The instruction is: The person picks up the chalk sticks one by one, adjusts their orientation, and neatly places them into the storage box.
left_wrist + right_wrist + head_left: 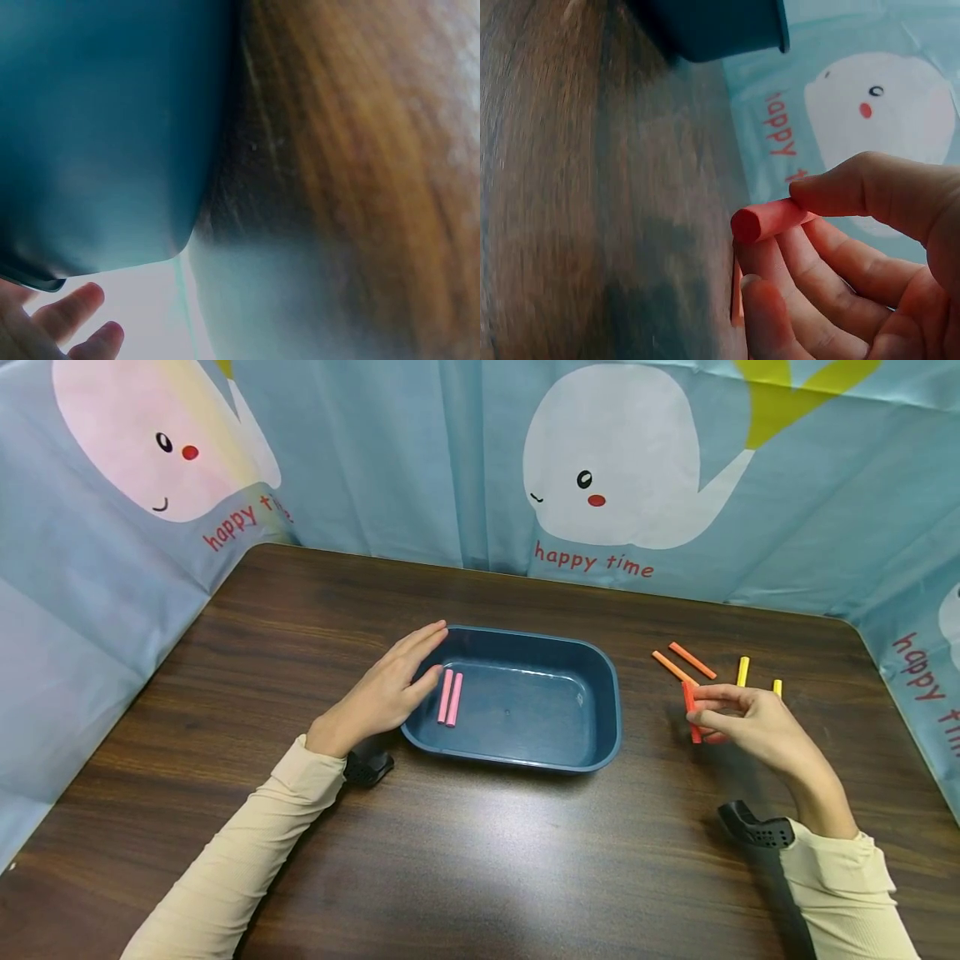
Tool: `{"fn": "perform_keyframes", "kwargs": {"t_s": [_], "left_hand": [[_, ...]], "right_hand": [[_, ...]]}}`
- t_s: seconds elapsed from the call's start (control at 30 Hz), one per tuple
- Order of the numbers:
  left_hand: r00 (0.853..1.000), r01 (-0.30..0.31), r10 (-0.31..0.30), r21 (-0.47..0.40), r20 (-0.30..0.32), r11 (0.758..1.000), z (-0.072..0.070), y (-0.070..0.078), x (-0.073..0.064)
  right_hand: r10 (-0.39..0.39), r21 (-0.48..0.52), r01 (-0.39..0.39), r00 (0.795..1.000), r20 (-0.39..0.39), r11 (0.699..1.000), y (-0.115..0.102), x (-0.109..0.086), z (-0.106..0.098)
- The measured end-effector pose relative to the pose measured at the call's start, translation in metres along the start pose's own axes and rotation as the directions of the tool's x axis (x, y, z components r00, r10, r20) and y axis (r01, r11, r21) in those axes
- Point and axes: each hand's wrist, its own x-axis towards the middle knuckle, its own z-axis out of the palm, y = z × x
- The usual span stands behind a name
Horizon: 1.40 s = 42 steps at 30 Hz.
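Head: brown table [480, 860], blue curtain [375, 460].

Brown wood-grained table [480, 877], blue tub [517, 710], two orange sticks [692, 660], two yellow sticks [743, 671]

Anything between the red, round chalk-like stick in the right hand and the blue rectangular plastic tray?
Nothing visible; only brown wood-grain tabletop separates the red stick from the blue tray. Likely just lift over its right wall. The left hand is at the tray's opposite end.
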Motion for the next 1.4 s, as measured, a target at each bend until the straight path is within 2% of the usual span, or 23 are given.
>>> {"fn": "perform_keyframes", "kwargs": {"t_s": [0.33,0.57,0.93,1.2,1.4], "left_hand": [[1.0,0.005,-0.005,0.001,0.005,1.0,0.001,0.0,-0.001],[1.0,0.004,-0.004,-0.004,-0.001,1.0,0.001,-0.001,-0.002],[1.0,-0.006,0.006,-0.003,-0.006,1.0,0.001,0.0,-0.002],[1.0,-0.006,0.006,-0.003,-0.005,1.0,0.001,0.0,-0.002],[1.0,-0.009,0.009,-0.002,-0.01,1.0,0.001,-0.001,-0.002]], "right_hand": [[0.0,0.072,0.0,1.0,0.003,0.997,-0.014,-0.001,0.009],[-0.059,0.178,0.056,0.998,0.013,0.982,-0.026,0.005,0.013],[-0.091,0.28,0.065,0.993,0.081,0.958,-0.05,0.014,0.018],[-0.125,0.284,0.094,0.988,0.094,0.954,-0.067,0.02,0.024],[-0.154,0.339,0.109,0.982,0.109,0.934,-0.083,0.024,0.032]]}}
